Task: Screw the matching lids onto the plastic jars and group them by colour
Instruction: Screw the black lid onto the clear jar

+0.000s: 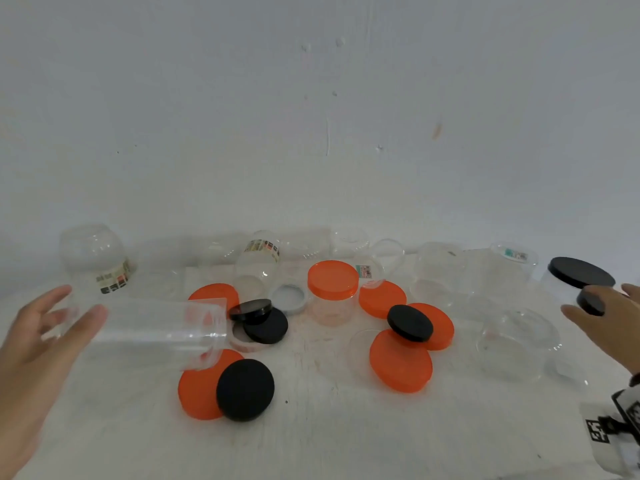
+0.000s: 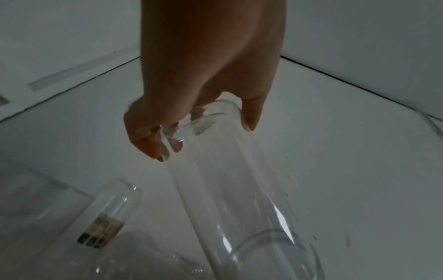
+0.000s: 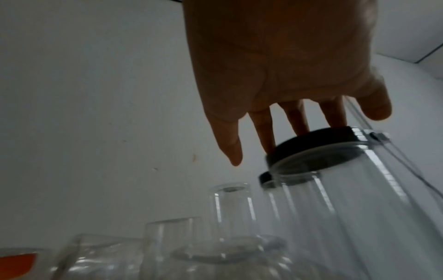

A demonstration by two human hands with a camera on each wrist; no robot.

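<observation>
My left hand grips the base of a tall clear lidless jar and holds it sideways above the table, mouth pointing right. At the far right my right hand rests straight fingers on the black lid of an upright clear jar. Just behind it stands a second black-lidded jar. An orange-lidded jar stands mid-table. Around it lie several loose orange lids and black lids.
Several clear lidless jars stand or lie along the back by the white wall, two with labels. A pale ring-shaped lid lies left of the orange-lidded jar. A wide clear jar sits in front of my right hand.
</observation>
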